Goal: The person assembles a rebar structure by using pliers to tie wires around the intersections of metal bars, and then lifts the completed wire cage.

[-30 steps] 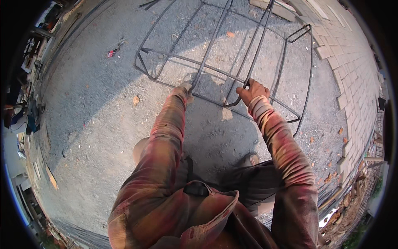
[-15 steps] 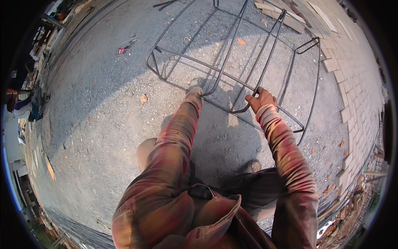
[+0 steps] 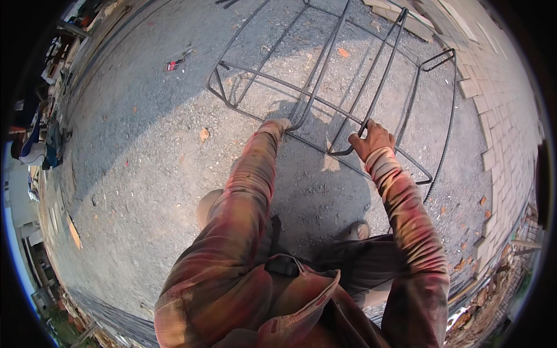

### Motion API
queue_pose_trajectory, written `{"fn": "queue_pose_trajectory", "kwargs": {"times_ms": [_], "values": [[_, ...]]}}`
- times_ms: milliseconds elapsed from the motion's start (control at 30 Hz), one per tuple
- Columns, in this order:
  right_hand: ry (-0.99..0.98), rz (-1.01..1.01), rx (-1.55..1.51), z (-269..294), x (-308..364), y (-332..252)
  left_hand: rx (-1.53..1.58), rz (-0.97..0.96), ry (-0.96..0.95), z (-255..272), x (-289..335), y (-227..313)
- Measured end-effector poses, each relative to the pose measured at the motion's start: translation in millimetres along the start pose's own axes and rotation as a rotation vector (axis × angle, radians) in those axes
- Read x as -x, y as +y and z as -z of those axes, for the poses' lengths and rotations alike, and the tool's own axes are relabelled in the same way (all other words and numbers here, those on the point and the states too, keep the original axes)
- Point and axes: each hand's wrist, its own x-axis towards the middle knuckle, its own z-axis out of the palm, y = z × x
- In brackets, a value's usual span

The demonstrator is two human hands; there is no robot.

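A cage of dark steel rebar (image 3: 262,76) lies on the gravelly ground in front of me, with long bars running through several rectangular stirrups. My right hand (image 3: 374,141) is closed around the near bent corner of one stirrup, its thumb pointing left. Further left, my left hand (image 3: 282,123) reaches the near corner of another stirrup and appears to grip it. Its fingers are mostly hidden behind the wrist and sleeve.
A small red-handled tool (image 3: 173,65) lies on the ground left of the cage. Paving blocks (image 3: 503,127) border the right side. Loose planks (image 3: 400,22) rest at the far right. Clothing or bags (image 3: 49,148) sit at the left edge.
The whole scene, cage and ground included, sits slightly further right and lower in the picture. Both hands stay at the same stirrup corners.
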Motion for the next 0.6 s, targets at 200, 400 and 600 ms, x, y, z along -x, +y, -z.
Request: {"fn": "queue_pose_trajectory", "kwargs": {"times_ms": [200,400,600], "values": [[-0.013,0.004,-0.027,2.6,-1.7,8.9,-1.106,-0.325,0.592,106.2,-1.0,15.7],[-0.004,0.011,-0.045,-0.6,-1.9,9.1,0.003,-0.323,0.298,185.2,16.2,26.9],[0.066,0.023,-0.039,-5.8,-4.3,11.2,-0.259,-0.38,0.75,144.4,25.4,36.0]]}}
